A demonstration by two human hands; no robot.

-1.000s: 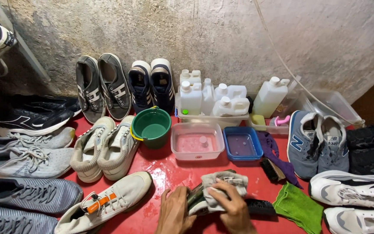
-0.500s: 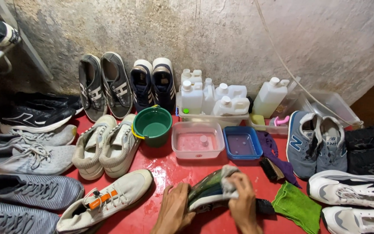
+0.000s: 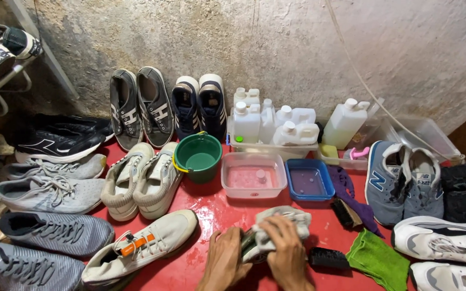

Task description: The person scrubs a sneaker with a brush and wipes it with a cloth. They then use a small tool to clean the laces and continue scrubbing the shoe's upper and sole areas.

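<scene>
At the bottom middle, my left hand [image 3: 226,257] grips a shoe [image 3: 249,249] with a dark and green edge, mostly hidden under a grey-white cloth [image 3: 287,216]. My right hand [image 3: 288,249] presses that cloth onto the shoe, fingers curled over it. Both rest low over the wet red table [image 3: 217,213]. A black brush [image 3: 327,257] lies just right of my right hand.
A green bucket [image 3: 199,156], a clear tub of pinkish liquid [image 3: 253,177] and a blue tub [image 3: 308,180] stand behind my hands. White bottles [image 3: 276,125] line the wall. Several shoes surround the table, a cream pair [image 3: 141,180] at left. A green cloth [image 3: 376,260] lies right.
The shoe has turned in my hands and the cloth now covers more of it. My right hand slid over its top; my left hand shifted toward the shoe's near end.
</scene>
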